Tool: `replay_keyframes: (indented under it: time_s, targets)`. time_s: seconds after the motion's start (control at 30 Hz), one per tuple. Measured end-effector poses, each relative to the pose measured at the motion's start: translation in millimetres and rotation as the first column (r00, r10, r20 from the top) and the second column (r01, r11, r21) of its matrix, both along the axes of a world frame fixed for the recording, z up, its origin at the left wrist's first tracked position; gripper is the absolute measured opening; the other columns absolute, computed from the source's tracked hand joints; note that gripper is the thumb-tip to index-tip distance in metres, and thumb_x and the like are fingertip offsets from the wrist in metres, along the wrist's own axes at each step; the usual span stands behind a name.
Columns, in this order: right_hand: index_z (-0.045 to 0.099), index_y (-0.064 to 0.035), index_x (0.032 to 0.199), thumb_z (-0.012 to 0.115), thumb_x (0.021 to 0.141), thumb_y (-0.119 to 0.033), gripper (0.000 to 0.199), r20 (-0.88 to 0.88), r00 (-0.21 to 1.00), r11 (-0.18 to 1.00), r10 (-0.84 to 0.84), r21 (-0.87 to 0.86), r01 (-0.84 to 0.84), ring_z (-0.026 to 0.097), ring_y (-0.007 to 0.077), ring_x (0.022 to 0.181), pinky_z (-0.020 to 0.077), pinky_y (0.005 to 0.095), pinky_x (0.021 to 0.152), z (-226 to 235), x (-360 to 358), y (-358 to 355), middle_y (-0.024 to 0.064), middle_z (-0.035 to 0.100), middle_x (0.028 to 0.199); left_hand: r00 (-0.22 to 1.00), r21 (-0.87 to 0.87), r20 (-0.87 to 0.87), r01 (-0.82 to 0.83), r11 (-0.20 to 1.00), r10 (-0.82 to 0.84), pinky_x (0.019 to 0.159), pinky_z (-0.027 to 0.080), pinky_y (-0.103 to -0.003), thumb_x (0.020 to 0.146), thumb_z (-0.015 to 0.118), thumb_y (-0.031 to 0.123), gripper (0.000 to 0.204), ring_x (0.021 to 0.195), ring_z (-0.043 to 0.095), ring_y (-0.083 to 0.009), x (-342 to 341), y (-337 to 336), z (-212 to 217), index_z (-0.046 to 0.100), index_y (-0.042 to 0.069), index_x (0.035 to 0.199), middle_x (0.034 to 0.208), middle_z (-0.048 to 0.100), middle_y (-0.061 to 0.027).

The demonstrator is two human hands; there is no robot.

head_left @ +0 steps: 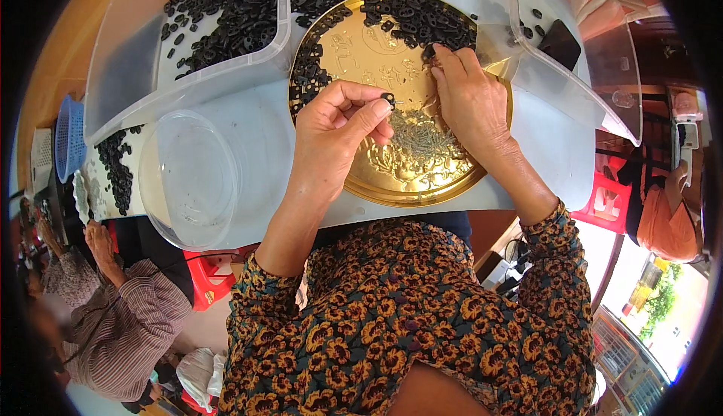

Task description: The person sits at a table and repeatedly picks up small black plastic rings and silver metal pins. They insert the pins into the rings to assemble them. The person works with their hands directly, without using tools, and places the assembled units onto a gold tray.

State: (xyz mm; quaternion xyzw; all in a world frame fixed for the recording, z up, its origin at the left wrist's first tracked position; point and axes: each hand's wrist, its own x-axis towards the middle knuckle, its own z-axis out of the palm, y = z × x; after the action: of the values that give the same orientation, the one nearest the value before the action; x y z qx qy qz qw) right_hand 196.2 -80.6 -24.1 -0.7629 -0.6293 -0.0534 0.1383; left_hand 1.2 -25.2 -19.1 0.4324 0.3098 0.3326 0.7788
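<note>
A round gold tray (331, 47) lies on the table, with several small black plastic parts (418, 16) heaped along its far rim and a pile of small grey screws (422, 139) near its middle. My left hand (335, 133) pinches one small black part (388, 99) between thumb and forefinger above the tray. My right hand (468, 96) rests over the tray's right side, its fingertips closed at the edge of the black heap beside a part (428, 52); what they hold is hidden.
A clear bin (135, 54) with many black parts stands at the back left. An empty clear round bowl (192, 178) sits left of the tray. Another clear bin (595, 62) is at the right. More black parts (114, 167) lie at the table's left edge. A seated person (113, 318) is lower left.
</note>
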Motion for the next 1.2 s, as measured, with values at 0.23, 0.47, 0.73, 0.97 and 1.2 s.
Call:
replay_keyframes:
  time_s: [0.23, 0.47, 0.73, 0.97, 1.2]
  targets:
    - [0.062, -0.0115, 0.109, 0.064, 0.084, -0.021, 0.027, -0.076, 0.987, 0.989, 0.14, 0.047, -0.137, 0.065, 0.0252, 0.068, 0.0534, 0.0352, 0.057, 5.1, 4.3, -1.5, 0.0066, 0.057, 0.097, 1.0, -0.013, -0.009, -0.007, 1.0, 0.007, 0.063, 0.052, -0.023, 0.087, 0.065, 0.004, 0.01, 0.068, 0.061, -0.0109, -6.1, -0.5, -0.9, 0.06, 0.0, 0.095, 0.081, 0.062, -0.0052]
    - [0.066, -0.0129, 0.098, 0.067, 0.082, -0.02, 0.017, 0.015, 0.96, 0.96, 0.28, -0.025, -0.28, 0.065, 0.0244, 0.068, 0.0531, 0.0344, 0.057, 7.4, 12.0, 9.3, 0.0046, 0.057, 0.095, 1.0, -0.011, -0.026, 0.013, 1.0, -0.014, 0.063, 0.052, -0.023, 0.087, 0.065, 0.004, 0.01, 0.069, 0.061, -0.0107, -7.7, -1.6, -1.6, 0.06, 0.0, 0.095, 0.081, 0.062, -0.0048]
    - [0.064, -0.0099, 0.087, 0.066, 0.082, -0.02, 0.012, 0.078, 0.913, 0.916, 0.401, -0.028, -0.4, 0.063, 0.0242, 0.065, 0.0522, 0.0347, 0.056, -3.5, 7.5, 22.0, 0.0055, 0.056, 0.082, 0.999, -0.022, -0.033, 0.004, 1.0, -0.005, 0.063, 0.051, -0.023, 0.088, 0.064, 0.005, 0.01, 0.069, 0.061, -0.0106, -7.4, -1.9, -0.3, 0.06, 0.0, 0.096, 0.082, 0.062, -0.0052]
    - [0.064, -0.0037, 0.085, 0.063, 0.081, -0.016, 0.013, -0.135, 0.929, 0.936, 0.343, -0.031, -0.35, 0.065, 0.0324, 0.071, 0.0538, 0.0398, 0.063, 7.3, 2.7, 31.3, 0.0123, 0.061, 0.085, 0.999, -0.004, -0.038, 0.008, 1.0, -0.008, 0.063, 0.05, -0.022, 0.088, 0.064, 0.005, 0.01, 0.069, 0.06, -0.0101, -7.7, -1.8, -1.3, 0.06, 0.0, 0.096, 0.081, 0.063, -0.0052]
    - [0.06, -0.001, 0.093, 0.062, 0.083, -0.009, 0.013, -0.376, 0.885, 0.928, 0.273, -0.14, -0.345, 0.064, 0.0254, 0.07, 0.0513, 0.0364, 0.063, 10.1, 7.1, 44.3, 0.0125, 0.063, 0.084, 0.998, -0.002, -0.063, -0.003, 1.0, 0.002, 0.063, 0.05, -0.022, 0.088, 0.064, 0.005, 0.01, 0.068, 0.06, -0.0103, -8.1, -1.6, 1.1, 0.06, 0.0, 0.096, 0.08, 0.062, -0.005]
